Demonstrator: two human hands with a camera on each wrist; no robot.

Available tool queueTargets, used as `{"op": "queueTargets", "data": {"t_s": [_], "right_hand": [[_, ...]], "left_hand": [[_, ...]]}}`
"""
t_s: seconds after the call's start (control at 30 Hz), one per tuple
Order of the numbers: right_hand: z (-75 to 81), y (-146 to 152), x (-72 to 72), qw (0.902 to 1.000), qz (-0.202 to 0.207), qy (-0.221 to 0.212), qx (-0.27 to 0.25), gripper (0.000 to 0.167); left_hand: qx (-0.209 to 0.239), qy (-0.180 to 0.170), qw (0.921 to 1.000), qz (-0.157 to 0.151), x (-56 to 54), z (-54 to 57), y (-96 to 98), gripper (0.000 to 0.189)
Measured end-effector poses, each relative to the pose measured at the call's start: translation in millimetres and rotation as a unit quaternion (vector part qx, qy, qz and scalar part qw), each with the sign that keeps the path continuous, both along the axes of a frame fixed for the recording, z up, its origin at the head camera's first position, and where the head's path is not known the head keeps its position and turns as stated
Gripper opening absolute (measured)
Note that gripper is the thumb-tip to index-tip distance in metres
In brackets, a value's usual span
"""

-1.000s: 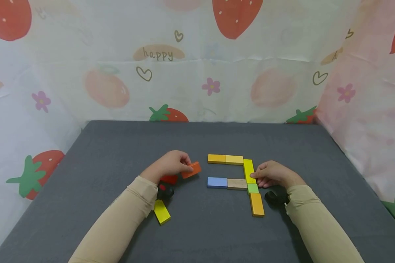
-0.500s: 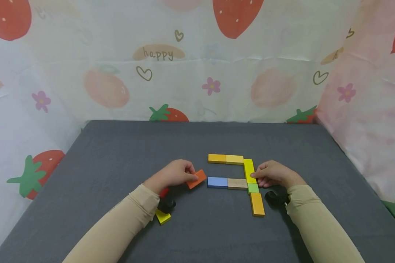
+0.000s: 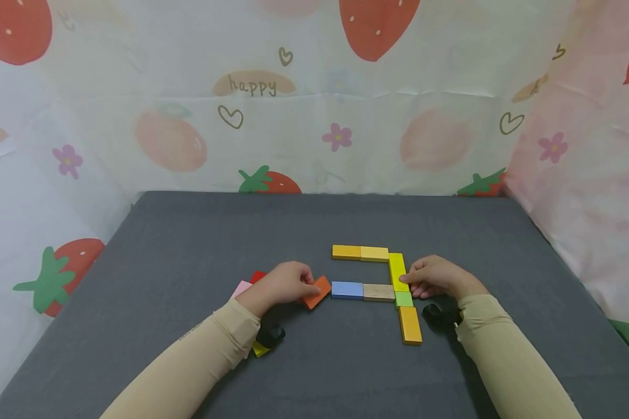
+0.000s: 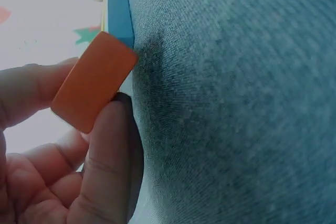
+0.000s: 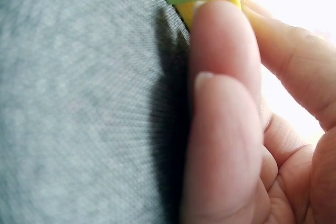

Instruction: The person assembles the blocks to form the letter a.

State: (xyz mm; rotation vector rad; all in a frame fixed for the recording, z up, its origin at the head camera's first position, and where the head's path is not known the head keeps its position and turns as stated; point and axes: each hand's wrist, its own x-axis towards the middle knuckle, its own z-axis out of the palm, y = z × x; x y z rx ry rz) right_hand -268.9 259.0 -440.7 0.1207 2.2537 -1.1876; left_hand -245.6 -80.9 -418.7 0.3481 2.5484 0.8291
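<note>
My left hand (image 3: 285, 283) pinches an orange block (image 3: 317, 293) between thumb and fingers. In the left wrist view the orange block (image 4: 94, 82) is tilted, with one corner right at the end of the blue block (image 4: 120, 14). Beyond the blue one lies a plain wood block (image 3: 378, 293) in the same row. My right hand (image 3: 440, 276) holds the long yellow block (image 3: 396, 267) at its right side, a fingertip over its top face. A small green block (image 3: 404, 299) adjoins the yellow one's near end, followed by an amber block (image 3: 410, 326).
An amber block (image 3: 346, 252) and a paler yellow block (image 3: 374, 254) form the far row. Behind my left wrist, a red block (image 3: 258, 276), a pink block (image 3: 241, 288) and a yellow block (image 3: 259, 349) are partly hidden. Everything lies on a grey cloth-covered table (image 3: 199, 227).
My left hand has moved right and nearer with the orange block, up to the blue block's left end, turning it more steeply. The right hand stays put. The pink block has come into view.
</note>
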Motion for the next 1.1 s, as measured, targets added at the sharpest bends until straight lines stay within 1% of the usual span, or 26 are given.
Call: {"op": "queueTargets", "data": {"t_s": [0.3, 0.47, 0.7, 0.9, 1.1], "right_hand": [[2.0, -0.9, 1.0, 1.0, -0.005, -0.004, -0.001, 0.025], [1.9, -0.6, 0.4, 1.0, -0.006, -0.004, -0.001, 0.024], [1.2, 0.0, 0.0, 1.0, -0.008, -0.004, -0.002, 0.024], [-0.4, 0.3, -1.0, 1.0, -0.007, -0.005, -0.002, 0.024], [-0.5, 0.5, -1.1, 1.0, -0.007, -0.004, -0.003, 0.024]], "left_hand": [[-0.022, -0.021, 0.9995, -0.004, 1.8, -2.5, 2.8, 0.025], [-0.033, -0.022, 0.9992, -0.008, 4.2, -1.3, 5.2, 0.028], [-0.042, -0.003, 0.9991, -0.012, 8.4, 1.2, 8.3, 0.033], [-0.039, -0.01, 0.9992, -0.001, 8.4, 0.7, 9.8, 0.032], [-0.035, -0.018, 0.9992, 0.001, 7.1, 0.6, 11.8, 0.032]]}}
